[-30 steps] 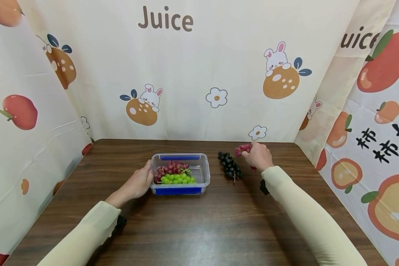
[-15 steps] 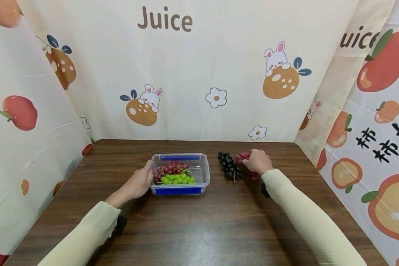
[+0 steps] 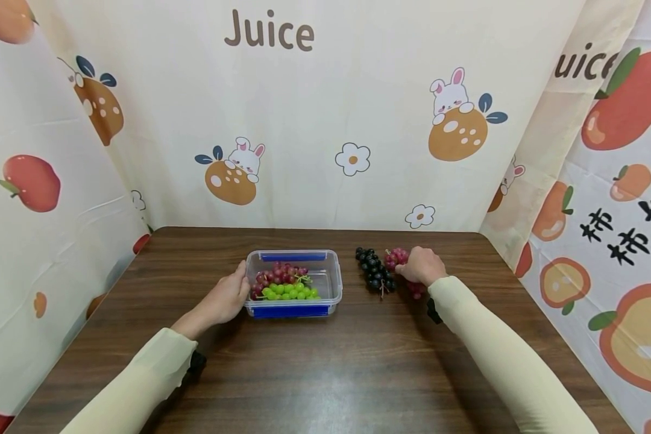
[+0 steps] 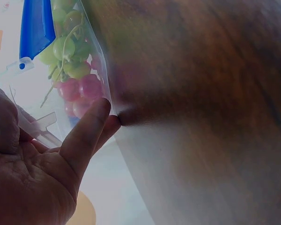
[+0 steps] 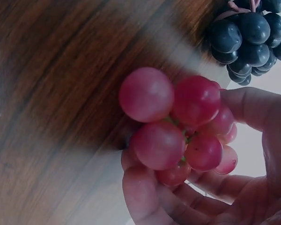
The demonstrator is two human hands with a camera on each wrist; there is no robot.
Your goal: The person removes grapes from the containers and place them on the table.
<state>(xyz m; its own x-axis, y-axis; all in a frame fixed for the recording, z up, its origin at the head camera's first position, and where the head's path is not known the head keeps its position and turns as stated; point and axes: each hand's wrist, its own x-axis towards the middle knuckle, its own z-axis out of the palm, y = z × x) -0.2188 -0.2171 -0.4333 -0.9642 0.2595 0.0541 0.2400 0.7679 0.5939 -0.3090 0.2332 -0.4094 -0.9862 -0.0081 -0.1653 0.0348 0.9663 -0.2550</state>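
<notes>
On the table stands a clear box with blue clips [image 3: 291,311], a dark red grape bunch [image 3: 283,274] and a green one [image 3: 291,292] inside it. The left hand [image 3: 225,296] rests against the box's left side; in the left wrist view its fingers [image 4: 85,136] lie nearly straight along the wall. The right hand [image 3: 423,266] has its thumb and curled fingers round a pink-red grape bunch [image 3: 396,258] [image 5: 152,143] at table level. Just left of that bunch lies a black grape bunch [image 3: 375,270] [image 5: 253,37], stem end toward the person.
A printed cloth [image 3: 304,120] with fruit and rabbit pictures rises behind the brown table [image 3: 314,374], and more cloth [image 3: 591,241] hangs at both sides. The black grapes lie between the box and the right hand.
The right hand and the pink-red bunch have come down and slightly nearer the person, beside the black grapes. The left hand and the box have stayed in place.
</notes>
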